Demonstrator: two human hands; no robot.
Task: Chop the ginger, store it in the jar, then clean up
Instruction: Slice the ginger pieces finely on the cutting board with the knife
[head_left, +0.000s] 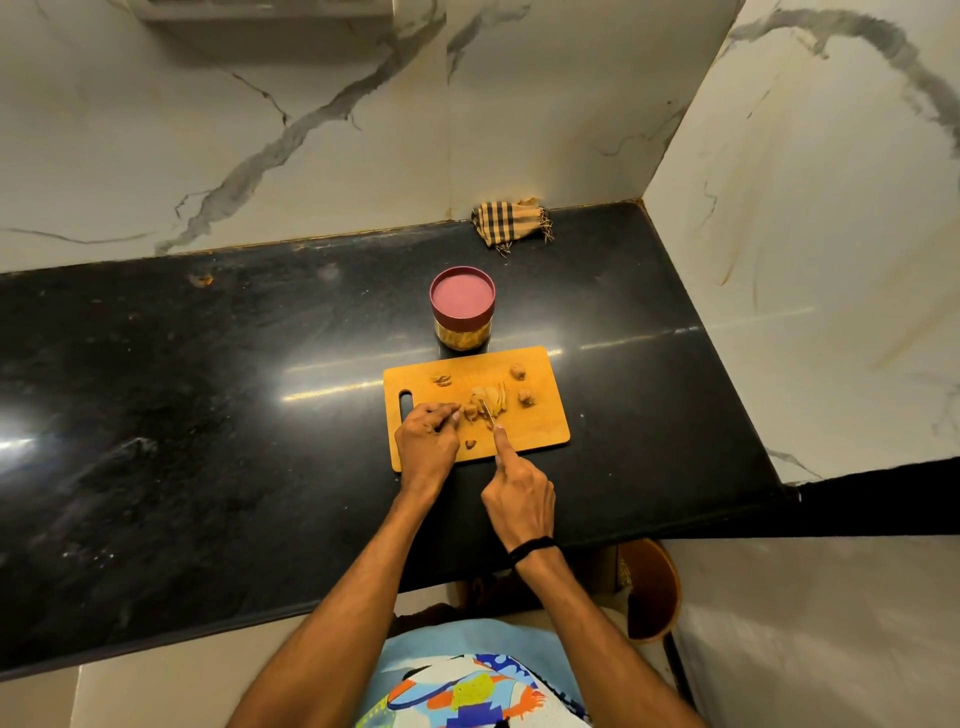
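Black polished stone counter (208, 415) runs L to R, ending at the marble side wall (805, 260) on the R – glossy, w/ light streaks reflected across it. Wooden chopping board (540, 426) lies flat approx. mid-counter, nearer the front edge, handle slot (405, 405) to the L. Just behind the board, close to its back edge, stands a clear jar (462, 332) w/ dark red lid (462, 295) on. Checked cloth (511, 221) sits crumpled at the back, against the back wall (260, 156) – well apart from the jar. Small brownish mark (200, 280) shows near the back edge, far L of the jar.
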